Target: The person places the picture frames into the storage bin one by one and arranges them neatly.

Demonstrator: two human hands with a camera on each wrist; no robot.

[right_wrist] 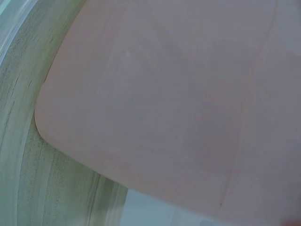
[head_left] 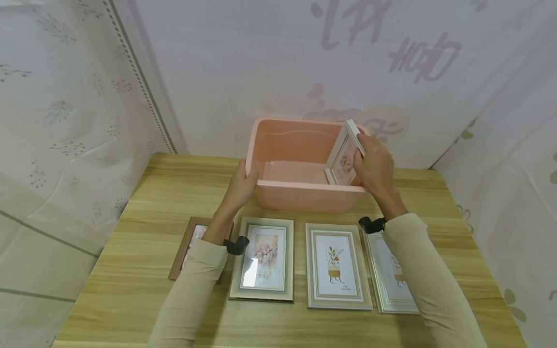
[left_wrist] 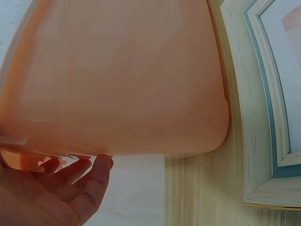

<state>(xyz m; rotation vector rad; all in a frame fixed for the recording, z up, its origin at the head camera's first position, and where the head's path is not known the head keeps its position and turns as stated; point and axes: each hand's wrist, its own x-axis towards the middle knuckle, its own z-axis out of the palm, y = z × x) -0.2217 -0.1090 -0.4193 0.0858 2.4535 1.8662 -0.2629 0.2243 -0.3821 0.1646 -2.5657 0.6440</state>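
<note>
A pink plastic bin stands at the far side of the wooden table. My left hand grips its left rim; in the left wrist view the fingers curl under that rim. With my right hand I hold a white picture frame by its upper right edge. It stands tilted inside the bin's right end, its flower picture facing left and its lower edge near the bin floor. The right wrist view is filled by the bin's outer wall, and the hand is almost wholly out of it.
In front of the bin lie a brown picture frame, a cream-green frame, a beige frame and a silvery frame. My forearms partly cover the outer two. A printed white curtain hangs behind the table.
</note>
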